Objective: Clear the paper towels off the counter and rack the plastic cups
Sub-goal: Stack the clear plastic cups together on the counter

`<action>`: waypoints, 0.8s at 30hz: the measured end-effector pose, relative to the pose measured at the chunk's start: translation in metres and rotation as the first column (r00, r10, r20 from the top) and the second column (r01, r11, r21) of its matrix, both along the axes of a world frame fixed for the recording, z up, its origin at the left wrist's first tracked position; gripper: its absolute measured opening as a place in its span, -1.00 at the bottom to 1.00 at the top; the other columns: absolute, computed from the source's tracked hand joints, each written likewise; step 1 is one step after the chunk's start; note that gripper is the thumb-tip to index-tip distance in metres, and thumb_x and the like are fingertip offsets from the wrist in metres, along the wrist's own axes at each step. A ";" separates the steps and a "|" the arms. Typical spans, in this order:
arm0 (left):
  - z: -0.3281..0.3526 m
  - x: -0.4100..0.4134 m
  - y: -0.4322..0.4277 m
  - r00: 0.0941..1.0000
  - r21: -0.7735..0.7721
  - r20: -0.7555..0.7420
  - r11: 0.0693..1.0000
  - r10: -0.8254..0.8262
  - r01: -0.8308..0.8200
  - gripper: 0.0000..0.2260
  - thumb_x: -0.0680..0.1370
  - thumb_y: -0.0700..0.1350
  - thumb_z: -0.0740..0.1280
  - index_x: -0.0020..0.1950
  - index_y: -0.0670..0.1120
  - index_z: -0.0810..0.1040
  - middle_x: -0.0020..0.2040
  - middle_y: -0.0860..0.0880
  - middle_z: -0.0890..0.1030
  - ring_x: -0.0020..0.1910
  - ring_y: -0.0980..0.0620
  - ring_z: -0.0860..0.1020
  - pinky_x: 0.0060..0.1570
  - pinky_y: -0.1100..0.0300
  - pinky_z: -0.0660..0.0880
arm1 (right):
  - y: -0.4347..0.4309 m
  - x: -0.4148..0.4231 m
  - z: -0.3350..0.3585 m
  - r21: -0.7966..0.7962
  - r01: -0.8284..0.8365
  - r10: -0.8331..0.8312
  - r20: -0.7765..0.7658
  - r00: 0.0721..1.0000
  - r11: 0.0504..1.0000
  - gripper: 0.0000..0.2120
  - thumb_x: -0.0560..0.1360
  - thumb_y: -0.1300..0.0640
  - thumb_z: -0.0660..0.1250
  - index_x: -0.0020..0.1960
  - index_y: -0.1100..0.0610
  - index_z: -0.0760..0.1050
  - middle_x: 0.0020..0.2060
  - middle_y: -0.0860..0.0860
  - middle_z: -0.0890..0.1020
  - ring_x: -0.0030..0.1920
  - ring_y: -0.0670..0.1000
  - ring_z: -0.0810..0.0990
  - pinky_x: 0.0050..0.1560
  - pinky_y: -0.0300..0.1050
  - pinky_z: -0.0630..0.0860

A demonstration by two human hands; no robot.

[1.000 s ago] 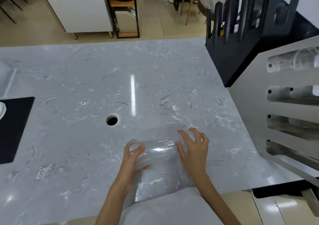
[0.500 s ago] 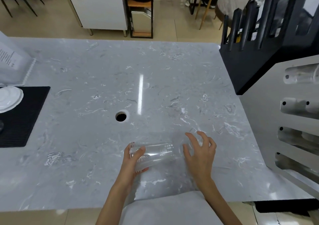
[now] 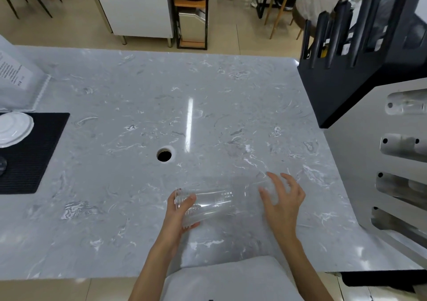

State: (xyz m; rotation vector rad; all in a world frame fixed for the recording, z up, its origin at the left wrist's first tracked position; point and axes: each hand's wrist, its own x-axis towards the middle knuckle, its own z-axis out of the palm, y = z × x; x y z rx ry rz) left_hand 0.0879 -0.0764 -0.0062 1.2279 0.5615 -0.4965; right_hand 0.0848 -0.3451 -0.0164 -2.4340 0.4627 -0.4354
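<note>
Head view. Grey marble counter [image 3: 115,219] fills most of the frame; a small round hole [image 3: 164,154] sits in it near centre.

Left hand [image 3: 179,210]: fingers wrapped around the left end of a clear plastic cup stack [image 3: 205,204], thumb on top, fingers beneath. The stack lies on its side just above the counter near the front edge, long axis running left to right. Ribbed rims visible at the gripped end; number of nested cups cannot be told.

Right hand [image 3: 283,200]: fingers spread wide and curled, apart from the stack's right end. A faint clear shape between the fingers may be another cup, but motion blur and transparency make this uncertain.

Right edge: a grey cup rack [image 3: 360,162] with long horizontal slots; clear cups [image 3: 409,104] show through the top slot. Behind it stands a black slotted holder [image 3: 342,74].

Left edge: a black ribbed mat [image 3: 34,157] on the counter, a white plate [image 3: 13,128] resting on it. Behind the mat, a white printed sheet [image 3: 16,74] in a stand.

No paper towels identifiable on the counter.
</note>
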 end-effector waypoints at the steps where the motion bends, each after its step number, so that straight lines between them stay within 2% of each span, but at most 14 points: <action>1: 0.001 0.001 0.000 1.000 0.004 0.007 1.000 0.005 -0.005 -0.41 0.47 0.11 0.51 0.44 0.12 0.39 0.28 -0.04 0.60 0.20 -0.05 0.64 0.13 -0.18 0.63 | -0.010 0.001 0.004 0.132 0.070 -0.070 0.002 0.998 0.989 -0.59 0.50 -0.08 0.43 0.33 -0.12 0.52 0.36 0.02 0.41 0.36 0.14 0.32 0.33 0.06 0.36; 2: 0.003 0.002 0.000 1.000 0.009 0.015 1.000 0.011 -0.012 -0.44 0.50 0.09 0.50 0.44 0.11 0.38 0.28 -0.04 0.60 0.19 -0.04 0.64 0.11 -0.15 0.64 | -0.019 0.001 0.008 0.297 0.135 -0.139 -0.007 0.990 0.945 -0.60 0.52 -0.11 0.39 0.35 -0.16 0.50 0.36 -0.01 0.41 0.38 0.12 0.35 0.35 0.10 0.39; 3: 0.004 0.003 0.000 1.000 0.015 0.020 1.000 0.016 -0.017 -0.46 0.51 0.07 0.48 0.45 0.11 0.38 0.28 -0.05 0.60 0.19 -0.04 0.64 0.09 -0.12 0.66 | -0.028 0.000 0.012 0.482 0.182 -0.185 -0.041 0.982 0.857 -0.62 0.55 -0.13 0.34 0.35 -0.21 0.47 0.38 -0.06 0.43 0.39 0.10 0.40 0.32 0.11 0.45; 5: 0.008 0.004 -0.001 1.000 0.015 0.025 1.000 0.012 -0.012 -0.47 0.52 0.06 0.46 0.45 0.11 0.36 0.29 -0.06 0.59 0.20 -0.06 0.63 0.07 -0.09 0.67 | -0.038 -0.005 0.019 0.721 0.194 -0.162 -0.114 0.980 0.666 -0.70 0.60 -0.16 0.27 0.33 -0.32 0.43 0.41 -0.05 0.48 0.32 0.10 0.52 0.12 0.03 0.55; 7: 0.013 0.005 -0.007 0.999 0.012 0.039 1.000 -0.029 0.028 -0.42 0.50 0.12 0.46 0.47 0.14 0.34 0.35 -0.08 0.55 0.24 -0.07 0.61 0.11 -0.11 0.65 | -0.031 -0.012 0.023 0.762 0.139 -0.059 -0.132 0.990 0.632 -0.70 0.59 -0.15 0.27 0.32 -0.30 0.46 0.36 0.00 0.55 0.23 0.09 0.58 0.04 -0.03 0.54; 10: 0.024 0.007 -0.025 0.983 0.055 0.050 0.983 -0.176 0.173 -0.31 0.44 0.23 0.44 0.51 0.23 0.25 0.49 -0.06 0.35 0.36 -0.08 0.51 0.21 -0.14 0.60 | 0.010 -0.017 0.024 0.765 0.023 0.151 -0.156 0.976 0.643 -0.63 0.50 -0.14 0.37 0.30 -0.28 0.48 0.26 -0.09 0.55 0.22 0.05 0.59 -0.02 -0.12 0.60; 14: 0.039 0.012 -0.031 0.955 0.066 0.082 0.957 -0.286 0.281 -0.23 0.40 0.28 0.43 0.55 0.28 0.18 0.56 -0.04 0.30 0.40 -0.10 0.48 0.24 -0.13 0.58 | 0.040 -0.018 0.029 0.800 -0.082 0.392 -0.198 0.899 0.594 -0.50 0.40 -0.17 0.53 0.27 -0.33 0.42 0.32 -0.19 0.45 0.16 -0.18 0.60 0.01 -0.22 0.63; 16: 0.048 0.017 -0.019 0.921 0.139 0.128 0.926 -0.367 0.350 -0.21 0.40 0.35 0.39 0.57 0.34 0.14 0.60 0.07 0.22 0.52 -0.06 0.34 0.38 -0.08 0.44 | 0.029 -0.014 0.039 0.791 -0.119 0.487 -0.244 0.839 0.600 -0.50 0.38 -0.18 0.53 0.26 -0.32 0.45 0.32 -0.18 0.48 0.11 -0.18 0.63 0.05 -0.24 0.61; 17: 0.053 0.019 -0.013 0.900 0.154 0.172 0.913 -0.400 0.377 -0.19 0.38 0.41 0.37 0.57 0.38 0.13 0.60 0.14 0.21 0.56 -0.02 0.27 0.39 -0.03 0.40 | 0.023 -0.013 0.043 0.810 -0.119 0.522 -0.250 0.816 0.574 -0.51 0.37 -0.20 0.53 0.26 -0.30 0.48 0.33 -0.17 0.49 0.11 -0.14 0.65 0.08 -0.18 0.63; 19: 0.064 0.025 -0.007 0.876 0.088 0.301 0.926 -0.376 0.367 -0.18 0.33 0.48 0.38 0.54 0.44 0.16 0.56 0.27 0.30 0.55 0.09 0.29 0.29 0.14 0.46 | 0.010 -0.012 0.047 0.908 -0.061 0.530 -0.187 0.827 0.415 -0.45 0.36 -0.21 0.55 0.30 -0.19 0.51 0.35 -0.03 0.52 0.21 0.00 0.65 0.12 0.00 0.64; 21: 0.072 0.031 -0.013 0.857 0.011 0.428 0.950 -0.287 0.313 -0.21 0.38 0.39 0.44 0.54 0.42 0.18 0.53 0.20 0.40 0.50 0.06 0.40 0.29 0.13 0.49 | 0.005 -0.012 0.049 0.983 0.004 0.481 -0.094 0.872 0.185 -0.36 0.38 -0.16 0.55 0.39 -0.02 0.46 0.38 0.13 0.52 0.32 0.20 0.57 0.15 0.12 0.61; 22: 0.073 0.033 -0.021 0.841 -0.001 0.472 0.953 -0.265 0.302 -0.21 0.41 0.31 0.47 0.56 0.38 0.16 0.53 0.13 0.41 0.49 0.02 0.42 0.34 0.08 0.46 | 0.008 -0.012 0.051 0.993 0.009 0.464 -0.063 0.884 0.119 -0.40 0.44 -0.13 0.51 0.40 0.01 0.44 0.37 0.17 0.53 0.34 0.27 0.55 0.16 0.14 0.60; 23: 0.073 0.033 -0.032 0.818 0.013 0.505 0.950 -0.275 0.312 -0.18 0.43 0.23 0.51 0.58 0.34 0.12 0.54 0.08 0.40 0.49 0.01 0.42 0.37 0.05 0.45 | 0.014 -0.012 0.053 0.994 -0.003 0.454 -0.047 0.889 0.110 -0.48 0.51 -0.10 0.44 0.41 0.02 0.43 0.36 0.16 0.55 0.35 0.27 0.54 0.17 0.15 0.60; 24: 0.073 0.032 -0.043 0.799 0.043 0.522 0.945 -0.298 0.324 -0.12 0.43 0.17 0.54 0.59 0.34 0.06 0.55 0.06 0.37 0.50 0.03 0.40 0.38 0.06 0.45 | 0.021 -0.011 0.055 0.989 -0.020 0.461 -0.050 0.886 0.145 -0.56 0.57 -0.08 0.37 0.41 -0.01 0.42 0.35 0.12 0.57 0.35 0.22 0.55 0.18 0.15 0.60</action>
